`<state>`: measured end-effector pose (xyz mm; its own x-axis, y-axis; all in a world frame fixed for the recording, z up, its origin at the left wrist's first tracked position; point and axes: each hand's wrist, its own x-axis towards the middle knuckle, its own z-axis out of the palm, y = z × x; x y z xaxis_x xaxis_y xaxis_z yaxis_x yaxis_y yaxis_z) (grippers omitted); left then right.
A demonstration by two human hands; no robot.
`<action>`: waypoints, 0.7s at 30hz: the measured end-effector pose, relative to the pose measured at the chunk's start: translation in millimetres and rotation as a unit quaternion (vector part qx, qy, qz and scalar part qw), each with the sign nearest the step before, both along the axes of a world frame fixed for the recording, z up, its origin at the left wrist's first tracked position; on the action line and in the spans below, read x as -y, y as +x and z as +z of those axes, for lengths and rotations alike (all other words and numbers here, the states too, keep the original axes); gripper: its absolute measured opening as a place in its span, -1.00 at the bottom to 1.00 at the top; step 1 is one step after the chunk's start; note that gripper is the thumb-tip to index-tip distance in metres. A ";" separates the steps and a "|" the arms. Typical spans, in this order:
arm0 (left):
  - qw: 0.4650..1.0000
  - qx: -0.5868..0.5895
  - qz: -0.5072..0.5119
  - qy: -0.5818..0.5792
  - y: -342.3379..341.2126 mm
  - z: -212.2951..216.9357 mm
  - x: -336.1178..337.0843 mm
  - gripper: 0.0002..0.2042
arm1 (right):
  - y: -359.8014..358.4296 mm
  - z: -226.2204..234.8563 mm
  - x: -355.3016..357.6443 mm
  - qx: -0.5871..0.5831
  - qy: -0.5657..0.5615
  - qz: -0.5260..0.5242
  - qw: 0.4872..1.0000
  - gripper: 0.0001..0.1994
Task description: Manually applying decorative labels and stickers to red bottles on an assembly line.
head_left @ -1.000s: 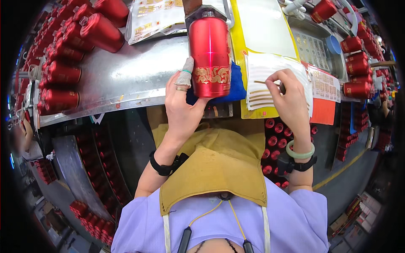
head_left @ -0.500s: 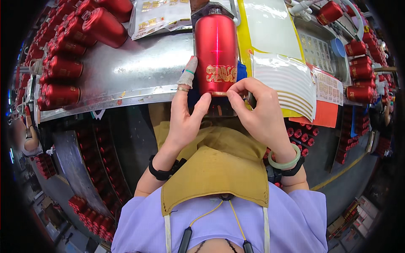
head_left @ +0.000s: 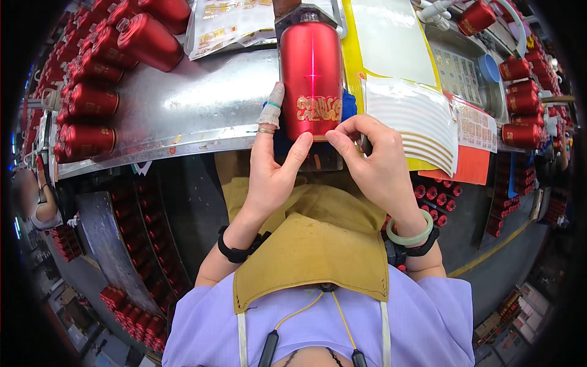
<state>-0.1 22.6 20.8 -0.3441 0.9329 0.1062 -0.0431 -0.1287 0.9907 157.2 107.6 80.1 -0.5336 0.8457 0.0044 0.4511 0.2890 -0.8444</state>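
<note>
A glossy red bottle lies on its side before me, base toward me, with a gold ornament near its lower end. A thin bright line and cross of light fall on its body. My left hand steadies the bottle: the forefinger, in a white finger cover, lies along its left side, and the thumb presses the bottom edge. A narrow gold strip runs along that edge. At its right end, my right hand pinches it between thumb and forefinger. Blue cloth shows beside the bottle.
Several red bottles stand along the metal tabletop on the left. A sheet of curved gold strips lies right of the bottle, near small gold stickers and a blue cup. Another person is at far left.
My left thumb has slid right along the bottle's bottom edge, closer to the right fingertips. The bottle appears very slightly farther left in view. The right hand keeps its pinch.
</note>
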 end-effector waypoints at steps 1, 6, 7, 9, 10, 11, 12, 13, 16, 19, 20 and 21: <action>1.000 0.000 0.000 0.000 -0.3 -0.5 0.0 -0.29 | -0.1 0.2 -0.1 0.000 0.000 0.000 1.000 -0.80; 1.000 -0.005 0.001 0.002 -0.6 -1.7 -0.3 -0.29 | -0.2 0.5 0.2 0.001 -0.018 -0.005 1.000 -0.79; 1.000 -0.005 0.001 0.002 -0.1 -1.3 -0.2 -0.29 | 0.0 0.2 0.3 0.001 -0.018 -0.005 1.000 -0.79; 1.000 -0.007 0.004 -0.003 0.7 -0.4 0.0 -0.29 | -0.2 -0.8 0.1 -0.006 -0.012 -0.003 1.000 -0.79; 1.000 -0.007 0.004 -0.005 0.4 -1.3 -0.3 -0.29 | -0.6 -1.3 -0.3 -0.005 -0.013 -0.003 1.000 -0.79; 1.000 -0.010 0.009 0.004 -0.2 -3.0 -1.1 -0.29 | -0.9 -1.8 -0.6 -0.001 -0.012 -0.003 1.000 -0.79; 1.000 -0.015 0.014 0.014 -0.2 -4.1 -1.4 -0.29 | -0.7 -1.9 -0.5 0.002 -0.008 -0.004 1.000 -0.79; 1.000 -0.015 0.014 0.014 0.1 -4.6 -1.1 -0.29 | -0.6 -1.9 -0.3 0.002 -0.008 -0.004 1.000 -0.79; 1.000 -0.010 0.014 0.016 0.4 -3.6 -0.3 -0.29 | -0.6 -1.4 -0.1 0.002 -0.008 -0.004 1.000 -0.79; 1.000 0.005 0.004 0.010 0.6 -0.2 0.2 -0.28 | -0.6 -1.0 -0.6 0.001 -0.014 -0.003 1.000 -0.79; 1.000 0.003 0.006 0.009 0.7 -0.2 0.4 -0.28 | -0.6 -1.0 -0.6 0.001 -0.017 -0.004 1.000 -0.79; 1.000 0.001 0.008 0.009 0.7 -0.4 0.5 -0.28 | -0.6 -1.2 -0.5 0.000 -0.019 -0.005 1.000 -0.80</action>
<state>0.6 22.1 20.4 -0.3594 0.9252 0.1218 -0.0421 -0.1465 0.9883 156.6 108.2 78.8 -0.5253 0.8504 -0.0288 0.4540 0.2515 -0.8548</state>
